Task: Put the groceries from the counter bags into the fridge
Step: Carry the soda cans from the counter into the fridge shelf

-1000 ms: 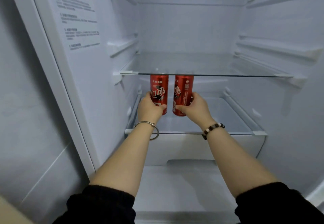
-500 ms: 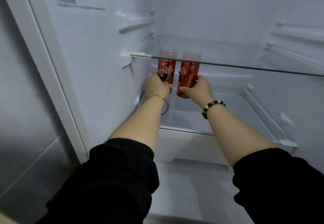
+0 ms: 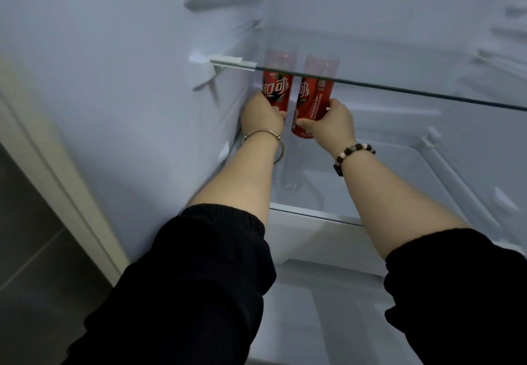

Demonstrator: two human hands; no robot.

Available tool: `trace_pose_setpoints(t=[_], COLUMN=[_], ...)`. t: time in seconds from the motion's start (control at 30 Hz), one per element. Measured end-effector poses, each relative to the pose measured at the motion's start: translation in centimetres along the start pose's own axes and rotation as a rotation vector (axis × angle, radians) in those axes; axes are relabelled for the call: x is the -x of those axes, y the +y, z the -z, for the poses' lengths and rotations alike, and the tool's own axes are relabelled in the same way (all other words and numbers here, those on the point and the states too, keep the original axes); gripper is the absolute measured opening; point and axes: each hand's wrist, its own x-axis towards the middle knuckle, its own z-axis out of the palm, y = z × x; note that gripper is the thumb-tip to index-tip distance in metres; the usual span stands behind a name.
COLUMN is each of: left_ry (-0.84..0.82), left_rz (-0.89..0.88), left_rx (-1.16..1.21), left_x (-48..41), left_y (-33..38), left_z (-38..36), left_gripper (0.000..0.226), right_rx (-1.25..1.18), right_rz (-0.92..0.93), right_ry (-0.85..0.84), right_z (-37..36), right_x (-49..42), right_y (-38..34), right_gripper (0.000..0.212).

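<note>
Left hand [image 3: 263, 115] curled round red can [image 3: 278, 90], white Chinese lettering, right hand [image 3: 332, 122] gripping second can [image 3: 312, 99] marked FIFA WORLD CUP, both under glass shelf [image 3: 399, 86].

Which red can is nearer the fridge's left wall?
The left cola can, gripped by the left hand; the right cola can is farther away.
</note>
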Motion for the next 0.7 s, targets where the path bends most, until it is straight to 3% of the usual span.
trace_pose_setpoints(t=[0.27,0.4,0.53,0.7], left_ry=[-0.055,-0.007,0.014,0.045], left_rz=[0.044,0.044,0.025,0.010], left_rx=[-0.042,-0.023,-0.038,-0.041], left_x=[-1.4,-1.7,-1.8,-1.5], left_y=[-1.0,-1.3,-1.4,-1.2], left_z=[-1.0,-1.1,-1.1,-1.1], left_gripper=[0.039,0.035,0.032,0.028], right_rx=[-0.019,-0.043,-0.069,-0.006], right_rz=[-0.002,-0.007,-0.052,-0.012], right_ry=[-0.005,0.001,-0.013,0.068], right_z=[-1.4,-1.8,-2.2,-2.3], right_x=[-2.0,-2.0,-1.7,-1.7], right_y=[-0.1,0.2,0.5,0.3], right_gripper=[0.056,0.051,0.064,0.054])
